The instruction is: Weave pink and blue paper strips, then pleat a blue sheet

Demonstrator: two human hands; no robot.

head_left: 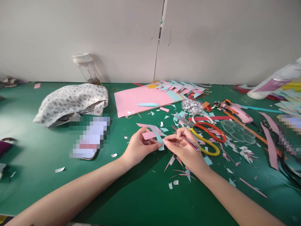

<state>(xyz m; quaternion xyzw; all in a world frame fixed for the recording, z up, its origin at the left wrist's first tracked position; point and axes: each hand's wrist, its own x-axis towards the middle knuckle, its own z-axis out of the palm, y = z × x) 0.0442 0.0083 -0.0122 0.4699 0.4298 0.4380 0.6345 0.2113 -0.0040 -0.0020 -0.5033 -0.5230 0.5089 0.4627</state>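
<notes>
Pink and light blue paper strips (150, 135), folded or woven together, are pinched between the thumb and fingers of my left hand (141, 144). My right hand (182, 146) is closed around a slim dark red pen-like tool (189, 142) with a metal end. Its thumb and fingertip meet at the end of the blue strip, close to my left thumb; whether they pinch the strip is hard to see. Just beyond my right hand lie scissors (208, 135) with one orange and one yellow handle loop.
Paper scraps (245, 153) litter the right side. A pink sheet (138, 99) lies behind my hands, near a bag of googly eyes (191, 105) and a pink glue gun (242, 113). Leftward are a phone (91, 138), a patterned cloth pouch (72, 102) and a clear bottle (88, 69).
</notes>
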